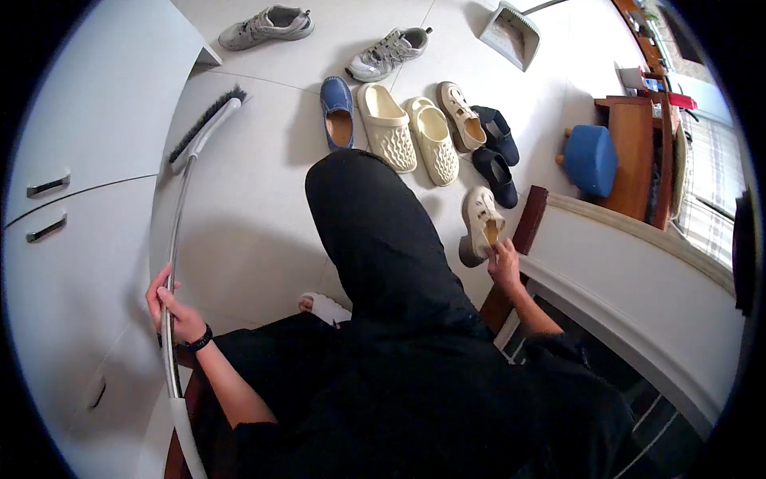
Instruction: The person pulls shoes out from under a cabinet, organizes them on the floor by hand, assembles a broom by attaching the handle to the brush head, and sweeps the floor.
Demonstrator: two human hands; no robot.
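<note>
My left hand point(179, 311) is closed around the metal handle of a broom point(185, 188), whose dark bristles rest on the floor at the upper left. With my right hand point(504, 270) I pinch the heel end of a cream cut-out shoe point(483, 214); whether it touches the floor I cannot tell. Its look-alike, another cream shoe point(456, 108), stands further up, beside two black shoes point(496, 177). Left of these are two cream clogs point(387, 128) and a single blue loafer point(337, 112). My knee in black cloth reaches up to the loafer and a clog.
Two grey sneakers point(267, 28) lie apart at the top. A grey dustpan point(512, 38) is at the upper right. White cabinets point(88, 120) line the left side. A blue stool point(590, 160) and wooden furniture point(634, 152) stand right, behind a low white wall point(638, 271).
</note>
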